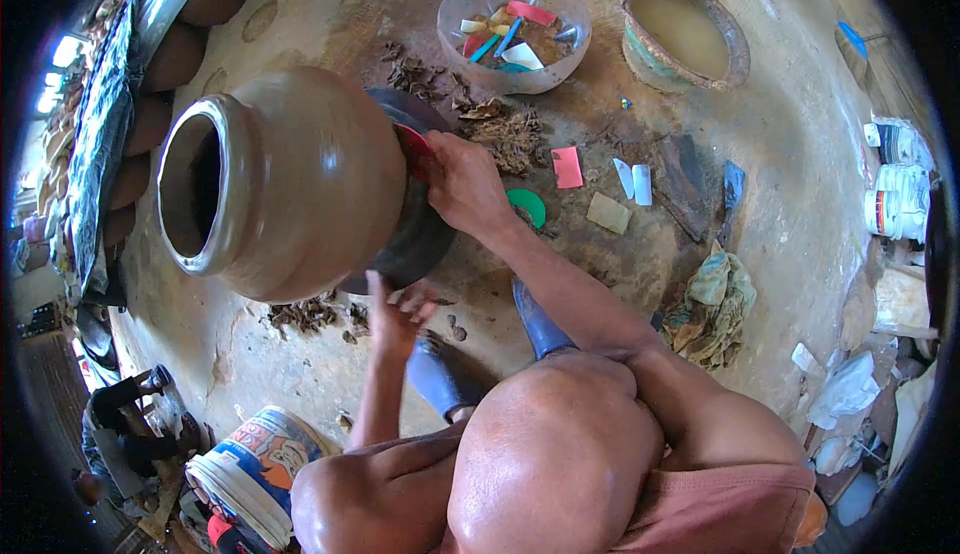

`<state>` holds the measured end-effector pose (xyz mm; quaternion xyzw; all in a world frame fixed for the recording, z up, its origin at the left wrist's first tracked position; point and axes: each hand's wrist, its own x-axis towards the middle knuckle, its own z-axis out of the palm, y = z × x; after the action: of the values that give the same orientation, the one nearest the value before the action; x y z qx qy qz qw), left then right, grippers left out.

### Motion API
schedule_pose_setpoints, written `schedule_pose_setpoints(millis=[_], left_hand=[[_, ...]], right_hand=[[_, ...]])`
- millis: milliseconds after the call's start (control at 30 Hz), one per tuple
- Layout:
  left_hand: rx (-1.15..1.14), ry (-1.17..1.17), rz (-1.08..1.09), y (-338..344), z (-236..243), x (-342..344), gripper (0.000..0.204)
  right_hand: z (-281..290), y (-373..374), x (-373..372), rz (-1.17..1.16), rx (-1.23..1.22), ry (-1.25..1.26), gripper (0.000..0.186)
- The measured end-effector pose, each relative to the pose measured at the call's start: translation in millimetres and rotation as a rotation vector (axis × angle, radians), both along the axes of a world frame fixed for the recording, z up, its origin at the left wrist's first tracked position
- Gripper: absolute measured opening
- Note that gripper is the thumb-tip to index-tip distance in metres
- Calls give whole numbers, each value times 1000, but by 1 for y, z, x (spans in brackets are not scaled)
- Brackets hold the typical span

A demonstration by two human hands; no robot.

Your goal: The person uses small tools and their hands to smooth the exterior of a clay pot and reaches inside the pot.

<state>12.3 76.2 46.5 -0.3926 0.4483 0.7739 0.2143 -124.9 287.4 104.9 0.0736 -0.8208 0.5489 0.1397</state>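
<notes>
Observed from where I stand: a clay pot (320, 174) lies tipped on its side, ahead and to the left of the bent knee (555, 454). Its long axis runs roughly crosswise, open mouth to the left, rounded base end to the right, beside a dark round support (428, 239).

The right hand (468, 186) is the nearer to the pot, placed at the base end. Its fingers are closed on a red piece (413, 147) that appears to meet the wall. The left hand (400, 312) stands lower, just below the support, fingers loosely parted, nothing visible in them; it is blurred, and I cannot tell whether it touches the support.

Also noted: a translucent bowl (548, 76) of small tools and a bucket (650, 64) of murky water beyond; a pink sheet (567, 167) and a green disc (536, 207) right of the support.
</notes>
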Motion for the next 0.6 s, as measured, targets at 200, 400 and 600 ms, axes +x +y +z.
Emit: schedule_pose_setpoints(millis=[200,400,600], left_hand=[[-484,318,284,-116,-50,-48,59],[-7,-123,-112,27,9,19,70],[-484,240,278,-135,-55,-37,71]], right_hand=[[10,-25,-2,27,-39,2,26],[1,-11,2,34,33,-65,27],[23,-31,4,56,-44,-11,15]])
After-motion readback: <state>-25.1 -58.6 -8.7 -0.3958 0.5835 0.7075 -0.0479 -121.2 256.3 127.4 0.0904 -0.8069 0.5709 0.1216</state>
